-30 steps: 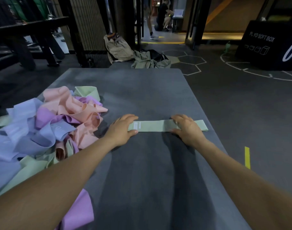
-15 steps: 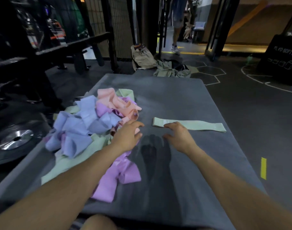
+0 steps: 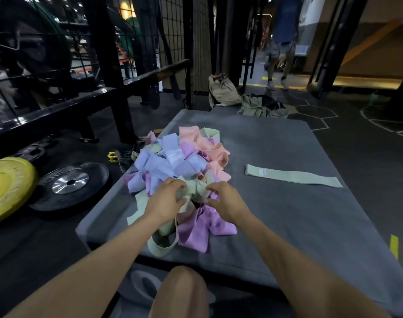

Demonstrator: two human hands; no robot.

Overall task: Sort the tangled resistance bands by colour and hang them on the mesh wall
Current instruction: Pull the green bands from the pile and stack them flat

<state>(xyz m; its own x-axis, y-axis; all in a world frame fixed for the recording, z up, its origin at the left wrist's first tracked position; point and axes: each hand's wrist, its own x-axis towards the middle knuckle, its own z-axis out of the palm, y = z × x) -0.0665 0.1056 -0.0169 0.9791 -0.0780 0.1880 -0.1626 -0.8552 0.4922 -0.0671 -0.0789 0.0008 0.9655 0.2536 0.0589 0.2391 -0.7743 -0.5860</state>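
Observation:
A tangled pile of resistance bands [image 3: 180, 161] in blue, pink, purple and pale green lies on the left half of a grey mat [image 3: 287, 221]. One green band [image 3: 294, 176] lies flat and straight on the mat, to the right of the pile. My left hand [image 3: 166, 203] and my right hand [image 3: 225, 200] are both at the near side of the pile, fingers curled into a green band [image 3: 196, 189] between them. A black mesh wall [image 3: 173, 33] stands behind the mat at the upper left.
A yellow weight plate [image 3: 5, 189] and a black weight plate [image 3: 69, 184] lie on the floor left of the mat. A beige bag [image 3: 221, 92] and crumpled clothing [image 3: 260, 109] sit past the mat's far edge. A person [image 3: 280, 42] walks in the background. My knee [image 3: 180, 292] is below the mat.
Both hands left the flat green band and moved left into the pile, where they now take hold of a green band. The camera view swung left and rose.

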